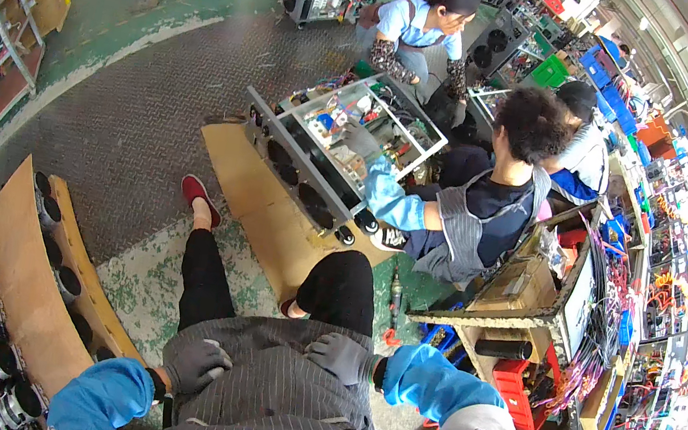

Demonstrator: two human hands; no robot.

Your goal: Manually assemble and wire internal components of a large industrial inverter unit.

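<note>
The left hand (194, 364) in a grey work glove rests on the dark pinstriped apron (281, 385) over the lap, fingers curled together, clasping nothing. The right hand (342, 357), gloved alike, lies flat on the same apron near the right thigh, fingers loosely spread and empty. Beyond the knees, a brown cardboard sheet (260, 202) lies on the floor under an open metal-framed cabinet (337, 146), which a seated person's gloved hand (359, 140) touches
</note>
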